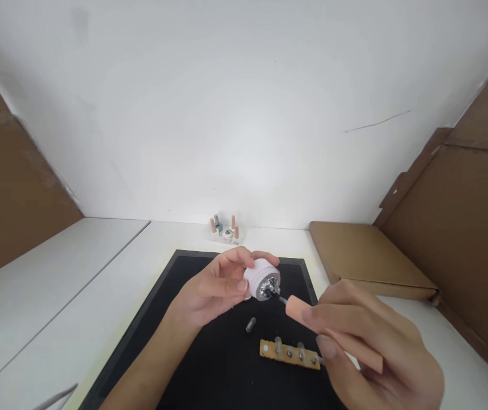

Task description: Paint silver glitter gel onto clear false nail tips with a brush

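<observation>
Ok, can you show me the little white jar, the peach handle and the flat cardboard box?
White jar (pixel 252 277): head view, on its side wall.
Peach handle (pixel 296 308): head view, near the end facing the jar.
Flat cardboard box (pixel 367 255): head view, on its top.

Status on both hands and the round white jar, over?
Left hand gripping round white jar, tilted. Right hand holding peach-handled brush, tip at jar's silvery contents. Nothing visibly blocking brush.
</observation>
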`<state>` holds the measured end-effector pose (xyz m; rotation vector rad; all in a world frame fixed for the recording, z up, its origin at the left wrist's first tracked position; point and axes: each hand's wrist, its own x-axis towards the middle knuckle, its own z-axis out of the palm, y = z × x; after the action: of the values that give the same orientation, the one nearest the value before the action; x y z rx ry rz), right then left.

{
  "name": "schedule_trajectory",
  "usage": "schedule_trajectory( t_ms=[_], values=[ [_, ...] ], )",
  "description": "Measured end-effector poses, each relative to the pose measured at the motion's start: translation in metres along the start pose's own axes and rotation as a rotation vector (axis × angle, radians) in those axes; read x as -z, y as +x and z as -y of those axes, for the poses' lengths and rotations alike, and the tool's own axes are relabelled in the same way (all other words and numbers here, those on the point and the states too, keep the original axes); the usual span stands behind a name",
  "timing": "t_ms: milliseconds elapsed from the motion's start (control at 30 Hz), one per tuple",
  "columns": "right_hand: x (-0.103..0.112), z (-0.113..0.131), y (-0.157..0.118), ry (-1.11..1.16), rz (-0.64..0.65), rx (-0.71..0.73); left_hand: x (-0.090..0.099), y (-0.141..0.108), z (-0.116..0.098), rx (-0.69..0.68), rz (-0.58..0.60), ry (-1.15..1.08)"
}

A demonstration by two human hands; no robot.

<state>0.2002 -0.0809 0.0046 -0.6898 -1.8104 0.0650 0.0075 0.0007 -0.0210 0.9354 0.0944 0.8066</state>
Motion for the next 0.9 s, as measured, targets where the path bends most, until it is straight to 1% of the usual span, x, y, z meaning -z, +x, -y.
schedule_trajectory(
  t_ms=[200,367,433,533,667,833,900],
  values=[
    [0.0,-0.001,0.001,-0.138,0.039,0.043,-0.002,0.001,-0.001,-0.032,-0.006,0.076],
    [-0.001,-0.005,0.001,-0.23,0.073,0.119,-0.003,0.002,-0.002,-0.037,-0.044,0.161],
    [-0.002,-0.005,0.001,-0.248,0.085,0.114,-0.003,0.002,-0.002,-0.039,-0.055,0.189],
    [0.0,-0.006,0.002,-0.229,0.11,0.09,-0.005,0.002,-0.003,-0.056,-0.051,0.219],
    [0.0,-0.007,0.002,-0.147,0.136,0.047,-0.006,0.001,-0.003,-0.064,-0.032,0.249],
    [-0.001,-0.013,0.0,-0.03,0.138,-0.023,-0.002,0.001,-0.002,-0.057,-0.044,0.258],
    [-0.001,-0.015,0.0,-0.009,0.132,-0.071,-0.001,0.001,-0.002,-0.06,-0.044,0.255]
  ],
)
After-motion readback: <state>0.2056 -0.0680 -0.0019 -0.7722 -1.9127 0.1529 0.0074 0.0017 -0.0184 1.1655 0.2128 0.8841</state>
